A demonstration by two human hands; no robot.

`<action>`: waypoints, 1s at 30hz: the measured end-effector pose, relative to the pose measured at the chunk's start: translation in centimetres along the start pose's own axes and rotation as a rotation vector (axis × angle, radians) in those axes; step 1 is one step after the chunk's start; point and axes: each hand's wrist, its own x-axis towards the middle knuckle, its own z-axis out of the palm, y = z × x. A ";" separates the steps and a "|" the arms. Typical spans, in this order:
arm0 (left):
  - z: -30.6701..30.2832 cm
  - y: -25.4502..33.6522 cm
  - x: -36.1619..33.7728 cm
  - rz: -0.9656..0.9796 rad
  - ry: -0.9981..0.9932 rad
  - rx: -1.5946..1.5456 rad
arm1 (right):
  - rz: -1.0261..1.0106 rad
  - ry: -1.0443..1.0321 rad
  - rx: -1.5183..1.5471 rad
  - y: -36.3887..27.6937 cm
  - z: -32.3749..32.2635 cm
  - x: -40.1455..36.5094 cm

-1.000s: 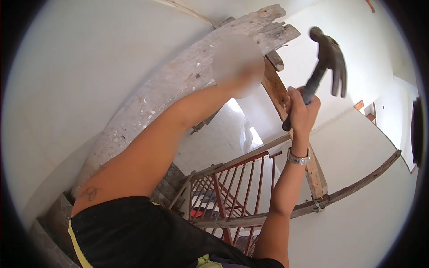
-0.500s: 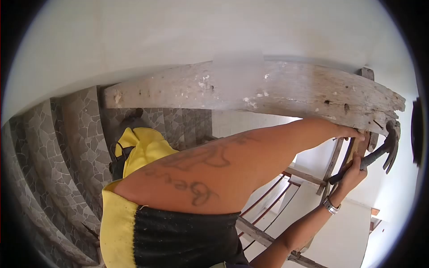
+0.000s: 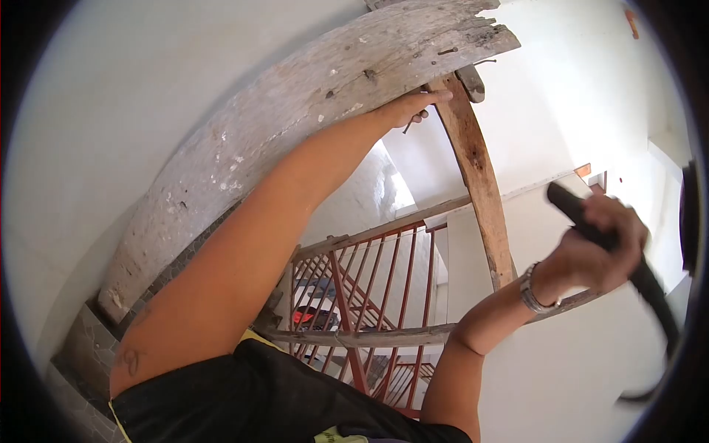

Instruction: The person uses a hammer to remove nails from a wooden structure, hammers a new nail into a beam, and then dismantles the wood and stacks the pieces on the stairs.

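My right hand (image 3: 602, 244) is wrapped around the black handle of a claw hammer (image 3: 653, 295) at the right. The hammer's head hangs low, partly lost in the dark rim of the view. Up at the top centre, my left hand (image 3: 415, 109) reaches under a weathered plank (image 3: 295, 111), a finger lying on the upright wooden post (image 3: 476, 159). A thin nail (image 3: 407, 127) sticks out from its curled fingers. Another nail (image 3: 447, 51) protrudes from the plank near its splintered end, and a bent one (image 3: 485, 61) juts out beside it.
Behind the post runs a red-barred railing (image 3: 369, 273) with wooden rails (image 3: 369, 337). Stone-patterned steps (image 3: 85, 347) lie at the lower left. A pale wall (image 3: 118, 96) stands behind the plank.
My right hand has swung the hammer away from the plank's end, down and to the right. The view has tilted, and the left hand stays at the post under the plank.
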 end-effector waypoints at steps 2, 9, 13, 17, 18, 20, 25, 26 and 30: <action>0.0 0.3 -0.1 0.015 0.036 -0.010 | -0.052 -0.079 0.235 1.6 1.1 -1.3; -1.0 -0.8 2.7 0.043 -0.067 0.051 | 0.776 -0.519 -0.599 12.6 6.5 -9.7; -0.3 -1.8 2.2 -0.078 0.123 0.111 | 0.774 -0.447 -0.630 14.1 3.8 -9.0; -2.2 -3.3 -4.9 -0.054 0.146 -0.087 | 0.766 -0.368 -0.758 16.8 2.2 -5.9; -2.5 -4.4 -8.6 -0.064 0.206 -0.163 | 0.763 -0.349 -0.749 18.7 1.5 -5.7; -4.6 -7.4 -17.2 -0.107 0.189 -0.365 | 0.858 -0.323 -0.703 20.1 1.2 -5.2; -13.0 -15.5 -35.1 -0.176 0.411 -0.786 | 1.092 -0.191 -0.243 24.7 1.1 -5.8; -13.6 -15.1 -37.6 -0.177 0.503 -0.816 | 1.142 -0.165 -0.167 25.6 1.5 -6.2; -13.0 -12.4 -44.5 -0.174 0.816 -0.893 | 1.186 -0.044 0.176 28.9 -1.5 -6.3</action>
